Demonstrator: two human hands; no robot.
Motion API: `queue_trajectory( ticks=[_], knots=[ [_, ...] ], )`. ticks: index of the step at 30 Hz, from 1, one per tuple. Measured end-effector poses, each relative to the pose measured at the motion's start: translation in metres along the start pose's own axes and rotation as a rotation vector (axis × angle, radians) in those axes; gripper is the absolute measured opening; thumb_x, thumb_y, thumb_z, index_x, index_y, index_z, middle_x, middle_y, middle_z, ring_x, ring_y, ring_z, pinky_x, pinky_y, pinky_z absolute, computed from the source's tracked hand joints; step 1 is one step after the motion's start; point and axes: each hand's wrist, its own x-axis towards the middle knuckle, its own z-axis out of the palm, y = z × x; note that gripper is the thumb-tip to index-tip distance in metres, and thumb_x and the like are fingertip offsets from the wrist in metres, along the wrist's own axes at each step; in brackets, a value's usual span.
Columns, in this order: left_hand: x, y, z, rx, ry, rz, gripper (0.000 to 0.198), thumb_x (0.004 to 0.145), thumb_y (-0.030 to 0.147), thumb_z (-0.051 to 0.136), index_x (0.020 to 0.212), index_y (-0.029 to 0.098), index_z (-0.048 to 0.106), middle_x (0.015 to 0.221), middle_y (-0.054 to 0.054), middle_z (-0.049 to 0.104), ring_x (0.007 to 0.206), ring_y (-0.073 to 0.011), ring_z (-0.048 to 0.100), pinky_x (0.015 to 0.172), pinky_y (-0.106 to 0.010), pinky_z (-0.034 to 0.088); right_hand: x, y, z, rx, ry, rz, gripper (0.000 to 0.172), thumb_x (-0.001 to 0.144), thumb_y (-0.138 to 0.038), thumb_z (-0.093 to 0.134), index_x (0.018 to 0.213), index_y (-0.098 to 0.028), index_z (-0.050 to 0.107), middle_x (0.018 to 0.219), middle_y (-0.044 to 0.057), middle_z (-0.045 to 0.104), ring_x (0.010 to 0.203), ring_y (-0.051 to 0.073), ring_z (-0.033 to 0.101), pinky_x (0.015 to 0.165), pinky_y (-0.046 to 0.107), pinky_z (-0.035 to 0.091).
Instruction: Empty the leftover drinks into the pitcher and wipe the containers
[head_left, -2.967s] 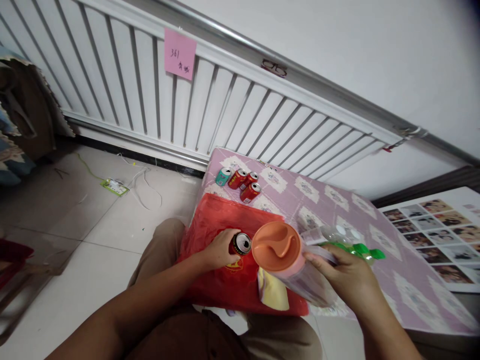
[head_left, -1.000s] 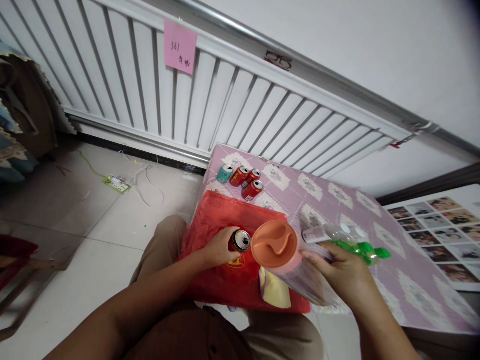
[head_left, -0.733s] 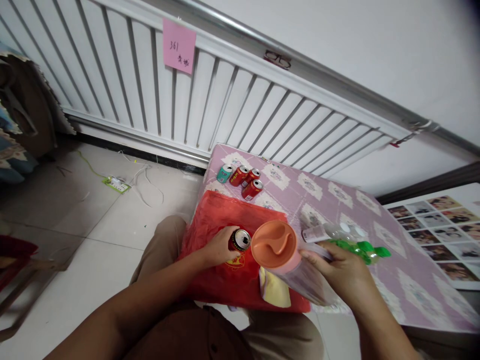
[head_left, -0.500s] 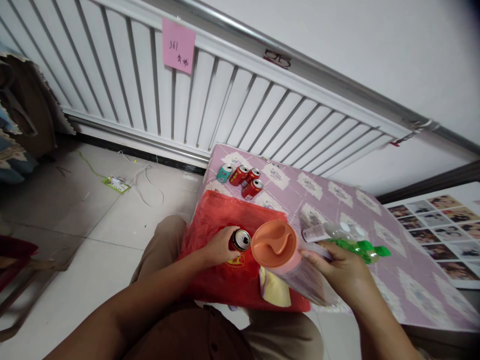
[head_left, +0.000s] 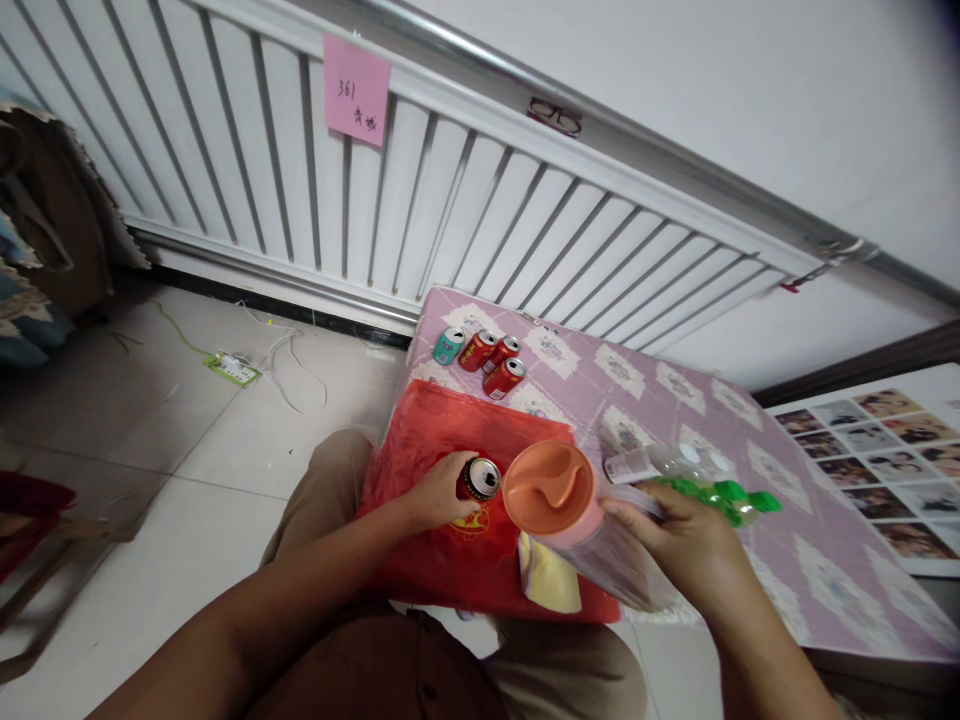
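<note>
Pitcher (head_left: 583, 532) is tipped just below mid-frame, long axis slanting up-left, lol. Right hand (head_left: 694, 550) has its grip wrapped round the handle (head_left: 634, 498); orange lid (head_left: 546, 485) sits just right of the can (head_left: 480, 482) that the left hand (head_left: 437, 492) is pinching, from where I'm standing.

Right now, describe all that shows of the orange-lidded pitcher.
The pitcher has a clear, seemingly plastic body, pale handle, pinkish collar and round orange lid with a curved ridge. Held by its handle in the right hand, it looks tilted, its lid over the red sheet and close to a can; whether they touch is unclear.
</note>
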Motion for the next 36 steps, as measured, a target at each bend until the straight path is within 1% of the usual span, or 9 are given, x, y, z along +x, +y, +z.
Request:
queue_trajectory(
  ticks=[8, 16, 22, 28, 36],
  knots=[
    [-0.0004, 0.0006, -0.0004, -0.005, 0.001, 0.003, 0.069, 0.062, 0.005, 0.075, 0.126, 0.021, 0.054, 0.128, -0.009, 0.062, 0.12, -0.0287, 0.057, 0.105, -0.044, 0.045, 0.0002, -0.0029, -0.0004, -0.012, 0.006, 0.005, 0.052, 0.071, -0.072, 0.061, 0.067, -0.021, 0.072, 0.062, 0.004, 0.071, 0.054, 0.02, 0.062, 0.046, 0.029, 0.043],
    [-0.0009, -0.0012, -0.0012, -0.008, -0.009, 0.001, 0.071, 0.062, 0.005, 0.075, 0.128, 0.022, 0.052, 0.13, -0.009, 0.061, 0.121, -0.0293, 0.057, 0.106, -0.046, 0.044, 0.0009, -0.0041, 0.0007, -0.015, 0.023, -0.044, 0.049, 0.073, -0.069, 0.062, 0.067, -0.022, 0.072, 0.062, 0.003, 0.071, 0.053, 0.019, 0.062, 0.045, 0.028, 0.043],
    [-0.0012, -0.0052, 0.0001, -0.002, 0.004, 0.02, 0.073, 0.063, 0.006, 0.075, 0.13, 0.022, 0.051, 0.131, -0.01, 0.06, 0.123, -0.0287, 0.056, 0.107, -0.044, 0.044, 0.001, -0.0035, 0.0001, -0.014, 0.012, -0.032, 0.05, 0.073, -0.07, 0.063, 0.067, -0.022, 0.071, 0.062, 0.002, 0.07, 0.054, 0.019, 0.061, 0.046, 0.028, 0.044],
    [-0.0004, -0.0066, 0.0003, 0.015, -0.005, 0.016, 0.072, 0.063, 0.007, 0.076, 0.129, 0.021, 0.051, 0.132, -0.01, 0.06, 0.123, -0.0282, 0.056, 0.108, -0.044, 0.043, 0.0007, -0.0051, 0.0, -0.014, 0.01, -0.025, 0.054, 0.072, -0.073, 0.06, 0.067, -0.021, 0.071, 0.062, 0.004, 0.07, 0.056, 0.02, 0.063, 0.047, 0.029, 0.045],
    [-0.0002, -0.0076, -0.0001, 0.013, -0.015, 0.02, 0.073, 0.064, 0.009, 0.076, 0.131, 0.021, 0.05, 0.133, -0.01, 0.059, 0.124, -0.0294, 0.055, 0.109, -0.045, 0.042, 0.0016, -0.0019, 0.0022, -0.003, -0.006, -0.03, 0.049, 0.073, -0.07, 0.063, 0.066, -0.022, 0.071, 0.061, 0.003, 0.069, 0.054, 0.02, 0.062, 0.047, 0.029, 0.045]
  ],
)
